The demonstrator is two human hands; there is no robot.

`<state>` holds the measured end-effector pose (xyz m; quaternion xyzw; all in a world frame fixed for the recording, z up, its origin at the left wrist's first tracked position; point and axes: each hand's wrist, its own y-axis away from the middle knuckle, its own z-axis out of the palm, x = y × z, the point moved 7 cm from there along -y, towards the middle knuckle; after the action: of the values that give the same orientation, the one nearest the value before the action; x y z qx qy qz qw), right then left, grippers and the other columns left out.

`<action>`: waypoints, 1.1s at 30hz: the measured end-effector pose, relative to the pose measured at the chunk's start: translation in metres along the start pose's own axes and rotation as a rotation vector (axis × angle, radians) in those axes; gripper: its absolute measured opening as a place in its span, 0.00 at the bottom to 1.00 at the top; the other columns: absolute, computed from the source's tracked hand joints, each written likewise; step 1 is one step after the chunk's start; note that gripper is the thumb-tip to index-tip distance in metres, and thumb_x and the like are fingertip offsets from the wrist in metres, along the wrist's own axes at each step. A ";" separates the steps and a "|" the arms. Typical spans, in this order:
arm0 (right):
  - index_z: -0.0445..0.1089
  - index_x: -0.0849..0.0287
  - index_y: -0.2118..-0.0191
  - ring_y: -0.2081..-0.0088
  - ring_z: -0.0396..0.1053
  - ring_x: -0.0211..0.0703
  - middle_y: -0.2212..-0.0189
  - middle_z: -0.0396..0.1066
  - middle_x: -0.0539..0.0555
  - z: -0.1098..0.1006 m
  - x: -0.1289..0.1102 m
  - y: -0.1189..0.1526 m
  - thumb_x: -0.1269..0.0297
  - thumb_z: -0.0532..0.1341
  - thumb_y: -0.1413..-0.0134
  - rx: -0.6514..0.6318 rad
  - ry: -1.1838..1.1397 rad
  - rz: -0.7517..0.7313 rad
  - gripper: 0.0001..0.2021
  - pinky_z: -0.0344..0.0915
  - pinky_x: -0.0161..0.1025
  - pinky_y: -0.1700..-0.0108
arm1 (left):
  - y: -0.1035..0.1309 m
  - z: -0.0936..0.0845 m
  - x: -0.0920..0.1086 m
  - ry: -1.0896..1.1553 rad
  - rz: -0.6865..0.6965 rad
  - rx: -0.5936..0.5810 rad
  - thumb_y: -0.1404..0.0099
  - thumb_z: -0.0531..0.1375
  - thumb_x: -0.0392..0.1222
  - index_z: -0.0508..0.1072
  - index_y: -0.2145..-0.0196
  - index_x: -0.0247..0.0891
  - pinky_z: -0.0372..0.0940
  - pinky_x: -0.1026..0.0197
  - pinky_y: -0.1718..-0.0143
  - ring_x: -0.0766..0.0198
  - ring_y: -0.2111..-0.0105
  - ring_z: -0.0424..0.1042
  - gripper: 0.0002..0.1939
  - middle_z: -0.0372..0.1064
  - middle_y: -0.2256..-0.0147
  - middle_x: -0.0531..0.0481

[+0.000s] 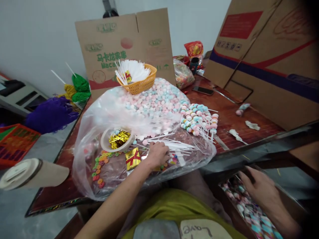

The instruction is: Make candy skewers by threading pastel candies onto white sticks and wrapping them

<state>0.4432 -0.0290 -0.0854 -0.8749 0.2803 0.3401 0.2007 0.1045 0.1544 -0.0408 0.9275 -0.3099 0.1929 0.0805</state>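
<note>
My left hand [157, 154] rests with curled fingers at the near ends of loose white sticks [183, 147] on clear plastic; its fingertips and anything in them are hidden. Beside it lie a gold packet with a red ribbon print [133, 158] and colourful ring candies [99, 166]. Low at the right, my right hand [261, 187] hangs over a box of marshmallow skewers [259, 217], thumb and forefinger apart, slightly blurred. Finished-looking marshmallow skewers [199, 118] are piled at the bag's right side. Pastel marshmallows [159, 103] fill the large clear bag [87, 132].
A yellow basket of white sticks [141, 84] stands behind the marshmallows. A bowl with gold twist ties [103, 141] is nearer. At the left edge is a lidded cup [47, 174]. Cardboard boxes [139, 43] rise behind; a phone [203, 90] lies on the table.
</note>
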 end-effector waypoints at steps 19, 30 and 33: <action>0.61 0.55 0.71 0.66 0.64 0.44 0.72 0.66 0.52 0.122 -0.271 0.033 0.69 0.53 0.46 -0.521 -0.340 -0.688 0.05 0.63 0.38 0.65 | 0.027 -0.039 0.000 0.728 -0.039 0.025 0.45 0.58 0.41 0.66 0.79 0.34 0.58 0.65 0.73 0.67 0.76 0.62 0.09 0.64 0.79 0.53; 0.68 0.56 0.70 0.67 0.67 0.42 0.71 0.70 0.54 0.145 -0.243 -0.058 0.57 0.44 0.38 -0.529 0.262 -0.385 0.19 0.63 0.38 0.64 | 0.040 -0.047 -0.010 0.457 0.038 0.446 0.37 0.53 0.41 0.68 0.77 0.35 0.59 0.66 0.73 0.68 0.76 0.65 0.13 0.65 0.79 0.52; 0.69 0.62 0.63 0.66 0.69 0.45 0.72 0.71 0.59 0.145 -0.232 -0.116 0.58 0.45 0.39 -0.437 0.389 -0.199 0.18 0.61 0.41 0.62 | 0.051 -0.062 -0.014 0.453 0.092 0.551 0.36 0.52 0.39 0.70 0.73 0.35 0.62 0.66 0.69 0.67 0.72 0.67 0.11 0.68 0.75 0.50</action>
<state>0.3041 0.2197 -0.0028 -0.9692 0.1466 0.1973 -0.0172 0.0446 0.1382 0.0119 0.8331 -0.2620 0.4734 -0.1145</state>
